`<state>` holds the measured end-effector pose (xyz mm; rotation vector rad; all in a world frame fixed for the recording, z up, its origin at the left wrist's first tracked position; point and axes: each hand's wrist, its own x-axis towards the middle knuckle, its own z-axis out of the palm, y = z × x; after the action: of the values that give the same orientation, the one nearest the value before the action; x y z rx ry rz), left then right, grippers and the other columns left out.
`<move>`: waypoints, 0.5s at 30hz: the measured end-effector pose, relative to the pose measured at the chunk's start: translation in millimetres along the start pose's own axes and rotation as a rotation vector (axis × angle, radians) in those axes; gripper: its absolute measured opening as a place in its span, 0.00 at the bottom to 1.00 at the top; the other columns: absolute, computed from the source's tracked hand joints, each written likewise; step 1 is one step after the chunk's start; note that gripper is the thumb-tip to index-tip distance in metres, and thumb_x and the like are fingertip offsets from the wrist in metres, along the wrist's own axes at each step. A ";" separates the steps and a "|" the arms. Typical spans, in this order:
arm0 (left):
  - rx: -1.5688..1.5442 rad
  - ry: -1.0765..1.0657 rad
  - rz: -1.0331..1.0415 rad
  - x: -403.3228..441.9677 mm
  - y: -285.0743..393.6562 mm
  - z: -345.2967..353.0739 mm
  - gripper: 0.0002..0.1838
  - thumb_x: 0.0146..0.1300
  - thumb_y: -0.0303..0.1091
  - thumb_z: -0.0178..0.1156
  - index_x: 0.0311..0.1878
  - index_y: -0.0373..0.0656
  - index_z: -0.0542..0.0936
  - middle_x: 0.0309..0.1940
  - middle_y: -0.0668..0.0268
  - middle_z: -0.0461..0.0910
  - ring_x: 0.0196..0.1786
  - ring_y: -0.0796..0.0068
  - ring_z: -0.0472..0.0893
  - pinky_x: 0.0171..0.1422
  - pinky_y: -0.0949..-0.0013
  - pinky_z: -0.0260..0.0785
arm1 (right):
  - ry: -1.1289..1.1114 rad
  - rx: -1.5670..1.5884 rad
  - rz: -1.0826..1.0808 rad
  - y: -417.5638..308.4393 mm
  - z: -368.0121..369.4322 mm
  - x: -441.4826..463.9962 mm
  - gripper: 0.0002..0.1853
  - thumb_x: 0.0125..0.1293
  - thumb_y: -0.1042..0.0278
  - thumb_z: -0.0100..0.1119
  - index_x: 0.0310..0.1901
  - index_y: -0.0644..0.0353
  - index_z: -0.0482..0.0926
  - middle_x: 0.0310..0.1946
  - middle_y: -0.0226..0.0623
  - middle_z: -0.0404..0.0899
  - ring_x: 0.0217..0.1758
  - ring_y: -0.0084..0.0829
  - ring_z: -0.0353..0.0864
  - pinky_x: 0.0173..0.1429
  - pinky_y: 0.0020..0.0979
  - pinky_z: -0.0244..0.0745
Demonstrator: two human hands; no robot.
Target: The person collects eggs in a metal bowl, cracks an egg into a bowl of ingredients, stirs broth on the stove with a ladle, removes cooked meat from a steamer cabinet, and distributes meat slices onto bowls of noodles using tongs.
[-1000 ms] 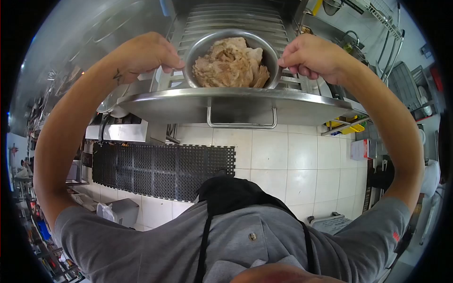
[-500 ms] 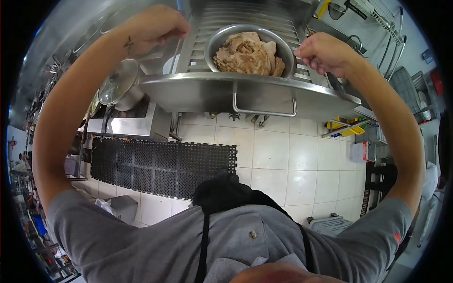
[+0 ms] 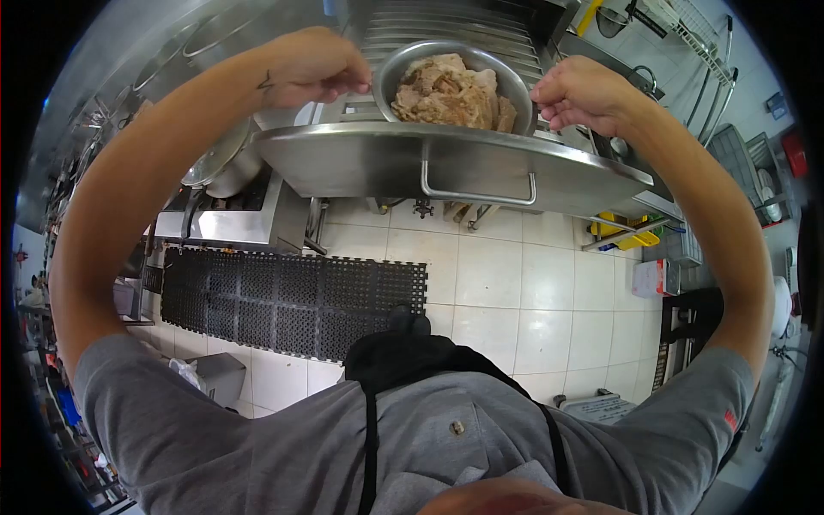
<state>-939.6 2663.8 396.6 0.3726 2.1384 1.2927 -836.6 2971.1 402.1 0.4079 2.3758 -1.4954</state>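
In the head view, the metal bowl [image 3: 388, 75] stood upright on the slatted rack [image 3: 399, 24], near the middle of its front edge, just behind the metal panel [image 3: 343, 165]. The broad, level slats probably gave it a steady base. Cooked-looking meat [image 3: 455, 93] lay heaped inside, perhaps kept together by the bowl's raised wall.

The right hand [image 3: 584, 96] appeared to pinch the bowl's right rim between thumb and fingertips, likely to keep its fingers outside the meat. The left hand [image 3: 322, 69] was partly curled beside the left rim; whether its fingertips touched or gripped it, I could not tell. Standing on opposite sides, the hands seemed placed to balance the bowl's width.
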 end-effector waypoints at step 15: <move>-0.003 0.043 -0.024 1.5 6.4 2.9 0.03 0.58 0.27 0.60 0.31 0.37 0.79 0.27 0.66 0.78 0.28 0.82 0.71 0.29 0.78 0.62 | -0.047 0.043 -0.036 2.7 -4.7 10.6 0.04 0.64 0.75 0.58 0.35 0.67 0.76 0.26 0.30 0.75 0.27 0.19 0.74 0.31 0.22 0.74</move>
<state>-939.3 2669.7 400.7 0.3191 2.1704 1.3007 -845.8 2977.3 397.6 0.3381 2.3302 -1.5568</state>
